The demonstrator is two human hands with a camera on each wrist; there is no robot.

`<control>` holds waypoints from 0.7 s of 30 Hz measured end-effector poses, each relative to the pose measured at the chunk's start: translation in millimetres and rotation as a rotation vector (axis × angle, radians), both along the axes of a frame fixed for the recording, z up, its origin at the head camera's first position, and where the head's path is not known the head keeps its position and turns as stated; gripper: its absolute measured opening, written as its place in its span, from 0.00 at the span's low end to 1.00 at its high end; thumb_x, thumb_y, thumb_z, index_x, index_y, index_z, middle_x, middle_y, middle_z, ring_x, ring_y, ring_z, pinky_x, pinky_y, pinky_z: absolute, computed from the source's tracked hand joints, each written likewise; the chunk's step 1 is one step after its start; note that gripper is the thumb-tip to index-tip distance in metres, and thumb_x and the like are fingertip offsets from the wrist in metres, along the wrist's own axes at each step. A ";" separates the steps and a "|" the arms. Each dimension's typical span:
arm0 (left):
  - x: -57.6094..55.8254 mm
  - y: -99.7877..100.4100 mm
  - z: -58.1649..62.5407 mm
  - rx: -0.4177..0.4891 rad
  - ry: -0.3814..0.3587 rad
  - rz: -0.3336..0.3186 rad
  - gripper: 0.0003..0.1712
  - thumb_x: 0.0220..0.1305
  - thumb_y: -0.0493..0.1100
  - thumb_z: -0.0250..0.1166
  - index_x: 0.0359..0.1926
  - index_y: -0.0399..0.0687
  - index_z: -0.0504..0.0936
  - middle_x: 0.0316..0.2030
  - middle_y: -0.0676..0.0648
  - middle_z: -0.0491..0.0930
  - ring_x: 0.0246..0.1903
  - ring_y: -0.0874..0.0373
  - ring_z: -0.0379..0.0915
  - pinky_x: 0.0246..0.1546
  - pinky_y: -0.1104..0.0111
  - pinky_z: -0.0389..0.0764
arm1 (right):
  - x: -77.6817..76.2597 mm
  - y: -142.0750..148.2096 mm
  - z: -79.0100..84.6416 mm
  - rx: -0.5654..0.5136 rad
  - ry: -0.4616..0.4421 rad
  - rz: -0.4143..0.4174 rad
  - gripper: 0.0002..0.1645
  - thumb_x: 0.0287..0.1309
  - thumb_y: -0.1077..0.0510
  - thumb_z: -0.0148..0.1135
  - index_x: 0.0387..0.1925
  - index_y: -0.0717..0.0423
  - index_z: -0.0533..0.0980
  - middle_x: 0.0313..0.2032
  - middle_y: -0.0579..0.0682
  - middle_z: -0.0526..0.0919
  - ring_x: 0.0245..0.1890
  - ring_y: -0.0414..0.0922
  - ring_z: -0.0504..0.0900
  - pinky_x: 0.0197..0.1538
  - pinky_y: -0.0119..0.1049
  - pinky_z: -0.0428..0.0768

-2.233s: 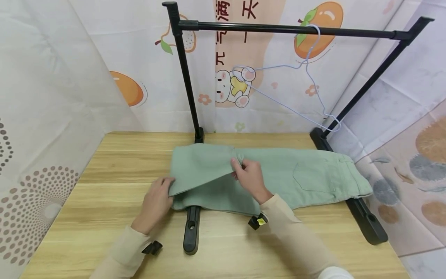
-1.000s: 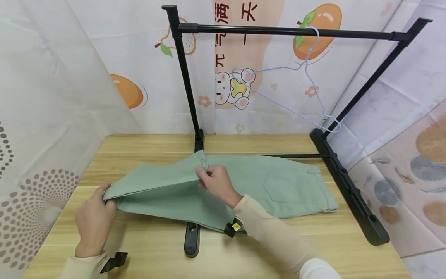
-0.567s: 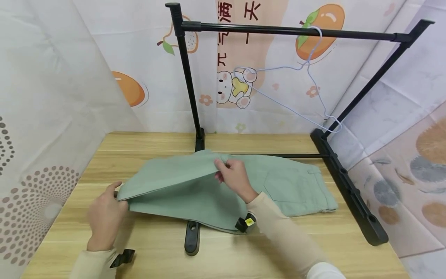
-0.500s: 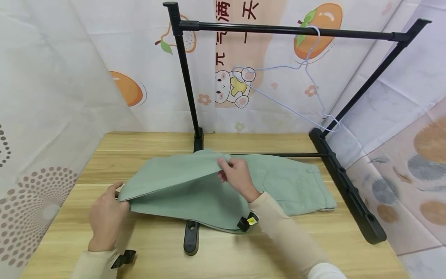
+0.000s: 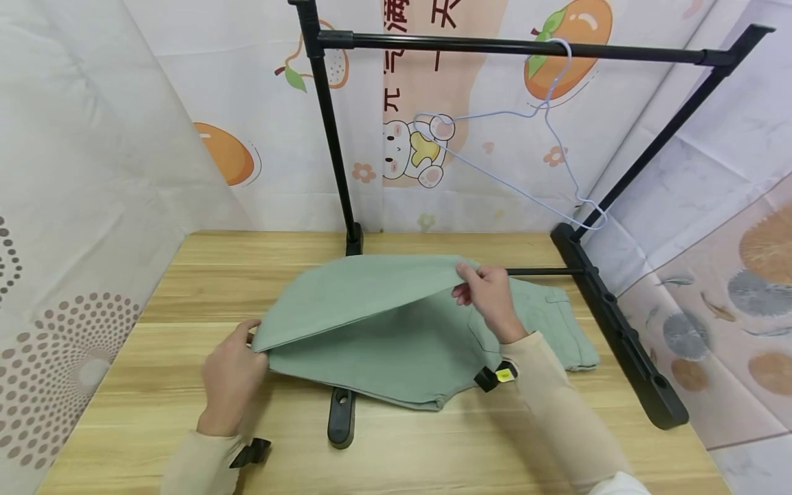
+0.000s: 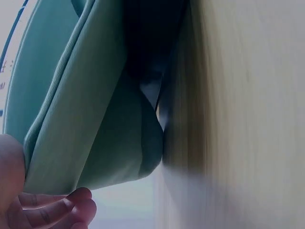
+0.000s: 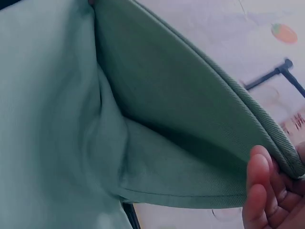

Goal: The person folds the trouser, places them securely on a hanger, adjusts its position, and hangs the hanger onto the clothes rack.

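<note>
The left hand point(image 5: 230, 375) pinches the left end of the green trousers point(image 5: 383, 344) with its fingers, while their lower layer lies mostly on the bench point(image 5: 155, 344), across the left foot of the black rack point(image 5: 433, 43). Further right, the right hand point(image 5: 491, 299) has its fingers pinching the edge of the raised top layer, so the fold looks partly made, with laying that layer flat seemingly left to do. At the far right, the pocket end sticks out uncovered, below a bare hanger point(image 5: 547, 104) hooked on the rack.
</note>
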State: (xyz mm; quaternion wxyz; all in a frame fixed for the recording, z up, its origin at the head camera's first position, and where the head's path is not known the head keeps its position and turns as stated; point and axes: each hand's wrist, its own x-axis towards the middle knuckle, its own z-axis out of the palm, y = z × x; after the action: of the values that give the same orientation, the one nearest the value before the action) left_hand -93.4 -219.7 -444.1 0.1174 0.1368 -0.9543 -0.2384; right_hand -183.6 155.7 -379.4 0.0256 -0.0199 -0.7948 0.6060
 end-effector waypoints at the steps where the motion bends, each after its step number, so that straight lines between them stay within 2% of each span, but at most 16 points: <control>1: -0.5 2.7 -0.3 0.006 -0.003 -0.007 0.30 0.39 0.32 0.50 0.50 0.46 0.75 0.34 0.40 0.83 0.22 0.50 0.75 0.13 0.69 0.59 | -0.7 6.5 -0.3 0.007 0.002 -0.010 0.28 0.58 0.45 0.54 0.14 0.64 0.72 0.11 0.43 0.79 0.12 0.40 0.78 0.25 0.40 0.80; 6: -1.6 15.3 -2.0 0.022 -0.019 -0.043 0.31 0.39 0.31 0.51 0.51 0.47 0.74 0.35 0.41 0.83 0.25 0.48 0.77 0.13 0.68 0.61 | 0.0 37.8 -4.6 0.013 -0.009 -0.061 0.26 0.58 0.44 0.55 0.15 0.59 0.72 0.11 0.41 0.79 0.12 0.38 0.77 0.23 0.34 0.79; 9: -0.8 21.7 -2.7 0.017 -0.023 -0.062 0.32 0.39 0.31 0.52 0.52 0.47 0.74 0.35 0.41 0.82 0.23 0.49 0.75 0.12 0.68 0.60 | 5.5 52.4 -6.8 0.022 -0.030 -0.099 0.26 0.57 0.43 0.55 0.17 0.60 0.73 0.11 0.41 0.79 0.11 0.38 0.77 0.22 0.32 0.78; 13: 2.1 26.0 -2.6 -0.006 0.007 -0.076 0.33 0.38 0.30 0.51 0.52 0.46 0.73 0.33 0.40 0.83 0.16 0.53 0.69 0.10 0.68 0.58 | 16.2 62.7 -9.9 0.058 -0.071 -0.126 0.27 0.58 0.43 0.54 0.19 0.64 0.73 0.11 0.39 0.79 0.12 0.38 0.77 0.23 0.31 0.78; 17: 5.2 27.7 -0.7 -0.005 0.013 -0.101 0.33 0.38 0.29 0.50 0.52 0.46 0.73 0.31 0.39 0.83 0.12 0.56 0.63 0.09 0.68 0.57 | 26.8 69.1 -16.8 0.060 -0.140 -0.090 0.27 0.59 0.44 0.53 0.26 0.68 0.74 0.13 0.40 0.81 0.15 0.38 0.79 0.26 0.33 0.79; 19: 6.0 27.8 0.7 0.017 0.005 -0.116 0.33 0.39 0.29 0.49 0.53 0.46 0.73 0.32 0.39 0.83 0.12 0.57 0.62 0.10 0.68 0.57 | 31.2 71.5 -22.1 0.007 -0.184 -0.052 0.25 0.59 0.46 0.55 0.28 0.68 0.75 0.14 0.43 0.82 0.17 0.39 0.81 0.27 0.33 0.80; 21: 6.7 27.0 1.9 0.036 0.001 -0.125 0.33 0.39 0.28 0.49 0.53 0.46 0.73 0.32 0.38 0.83 0.13 0.57 0.63 0.11 0.68 0.58 | 34.7 73.0 -28.1 -0.097 -0.245 0.000 0.19 0.58 0.50 0.56 0.29 0.65 0.76 0.17 0.45 0.83 0.19 0.40 0.82 0.28 0.34 0.80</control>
State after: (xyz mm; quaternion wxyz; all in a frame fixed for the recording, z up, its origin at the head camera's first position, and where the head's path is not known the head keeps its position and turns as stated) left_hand -86.7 -192.7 -442.2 0.1004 0.0789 -0.9565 -0.2624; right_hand -148.9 228.6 -407.4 -0.0726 -0.0947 -0.7618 0.6368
